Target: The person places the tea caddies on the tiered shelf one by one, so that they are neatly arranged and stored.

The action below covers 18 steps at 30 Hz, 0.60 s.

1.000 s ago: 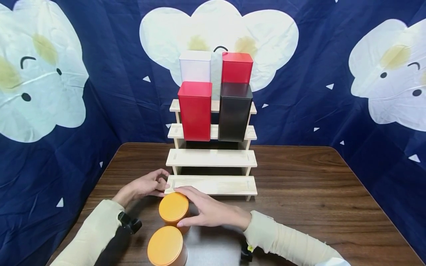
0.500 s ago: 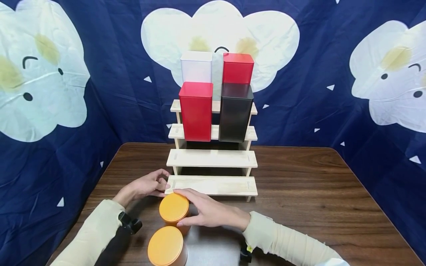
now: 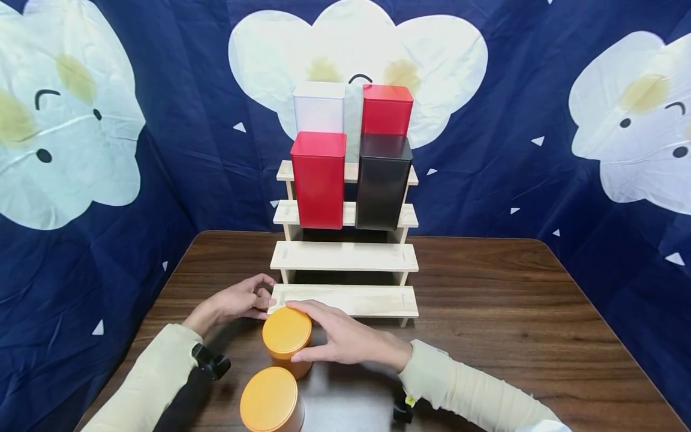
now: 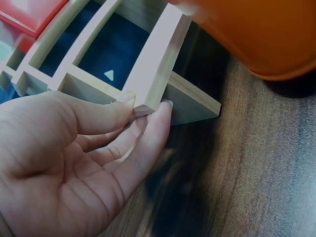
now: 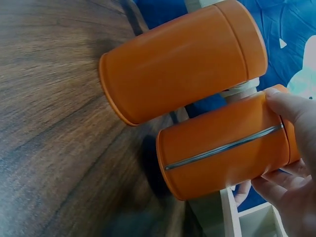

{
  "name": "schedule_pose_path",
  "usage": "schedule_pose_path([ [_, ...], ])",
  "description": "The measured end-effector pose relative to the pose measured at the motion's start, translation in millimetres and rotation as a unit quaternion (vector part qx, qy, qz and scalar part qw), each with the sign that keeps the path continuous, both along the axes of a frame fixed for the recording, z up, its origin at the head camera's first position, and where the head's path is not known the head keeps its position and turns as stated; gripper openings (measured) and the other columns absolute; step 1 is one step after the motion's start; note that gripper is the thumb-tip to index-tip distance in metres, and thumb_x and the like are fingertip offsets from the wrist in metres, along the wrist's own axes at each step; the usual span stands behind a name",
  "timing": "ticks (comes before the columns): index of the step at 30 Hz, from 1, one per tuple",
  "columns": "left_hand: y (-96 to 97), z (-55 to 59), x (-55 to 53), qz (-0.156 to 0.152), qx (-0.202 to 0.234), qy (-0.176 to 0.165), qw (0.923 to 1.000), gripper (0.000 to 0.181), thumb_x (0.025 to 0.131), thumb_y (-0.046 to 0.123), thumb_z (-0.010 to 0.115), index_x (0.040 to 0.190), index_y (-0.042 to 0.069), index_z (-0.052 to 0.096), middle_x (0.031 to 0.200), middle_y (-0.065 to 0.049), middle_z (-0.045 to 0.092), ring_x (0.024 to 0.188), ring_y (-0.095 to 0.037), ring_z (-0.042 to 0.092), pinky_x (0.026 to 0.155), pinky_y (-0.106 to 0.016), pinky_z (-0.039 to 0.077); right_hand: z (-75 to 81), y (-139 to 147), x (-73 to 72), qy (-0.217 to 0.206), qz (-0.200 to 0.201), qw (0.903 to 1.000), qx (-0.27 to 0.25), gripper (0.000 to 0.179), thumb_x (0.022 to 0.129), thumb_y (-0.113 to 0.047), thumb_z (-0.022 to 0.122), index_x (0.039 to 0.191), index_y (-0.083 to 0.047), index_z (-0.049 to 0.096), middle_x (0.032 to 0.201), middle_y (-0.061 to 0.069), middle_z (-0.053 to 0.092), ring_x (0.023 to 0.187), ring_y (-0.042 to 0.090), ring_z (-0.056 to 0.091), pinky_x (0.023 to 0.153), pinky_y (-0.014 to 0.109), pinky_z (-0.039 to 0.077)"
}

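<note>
My right hand (image 3: 351,337) grips a round orange tin canister (image 3: 286,333) near its lid, thumb on the near side and fingers on the far side. The right wrist view shows a silvery seam (image 5: 222,147) running down its side and a shadow by its base. A second orange canister (image 3: 269,401) stands upright just in front of it. To the left, my left hand (image 3: 237,301) pinches the left end of the lowest shelf board (image 3: 351,300). In the left wrist view, the thumb lies on top of that board (image 4: 157,59) and a fingertip sits under it.
The stepped wooden rack stands on a brown table (image 3: 486,300). Its upper steps bear a white box (image 3: 318,111), a tall red box (image 3: 317,186), a black box (image 3: 383,186) and another red box (image 3: 386,111). A blue cloud-print cloth (image 3: 475,198) hangs behind.
In the last half second my right hand and its canister have shifted slightly right and towards the rack, away from the second canister. My left hand keeps its place on the board.
</note>
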<state>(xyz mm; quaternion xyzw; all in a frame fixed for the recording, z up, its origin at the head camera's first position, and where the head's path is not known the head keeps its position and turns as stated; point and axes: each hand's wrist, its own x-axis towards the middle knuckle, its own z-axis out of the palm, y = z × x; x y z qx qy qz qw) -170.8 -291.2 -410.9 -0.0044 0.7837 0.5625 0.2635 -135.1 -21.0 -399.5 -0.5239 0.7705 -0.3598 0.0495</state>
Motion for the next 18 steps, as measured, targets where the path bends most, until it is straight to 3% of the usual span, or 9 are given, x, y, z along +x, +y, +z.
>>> schedule_pose_path([
  [6, 0.0, -0.1, 0.1, -0.005, 0.006, 0.0, 1.0, 0.044, 0.095, 0.004, 0.055, 0.131, -0.002, 0.032, 0.094, -0.012, 0.054, 0.08, -0.018, 0.06, 0.077, -0.032, 0.059, 6.1, 2, 0.3, -0.021, 0.0, 0.9998, -0.001, 0.082, 0.082, -0.044, 0.072, 0.148, -0.024, 0.028, 0.141, -0.005, 0.045, 0.127, 0.005, 0.045, 0.107, 0.027, 0.041],
  [18, -1.3, -2.2, -1.2, -0.007, 0.018, 0.001, 0.9998, 0.041, 0.095, 0.0, 0.052, 0.13, -0.003, 0.031, 0.092, -0.01, 0.054, 0.079, -0.017, 0.059, 0.074, -0.03, 0.058, 16.4, 6, -1.3, -0.003, -0.018, 0.9995, -0.026, 0.08, 0.081, -0.041, 0.075, 0.147, -0.024, 0.032, 0.14, -0.006, 0.047, 0.126, 0.005, 0.046, 0.107, 0.028, 0.041],
])
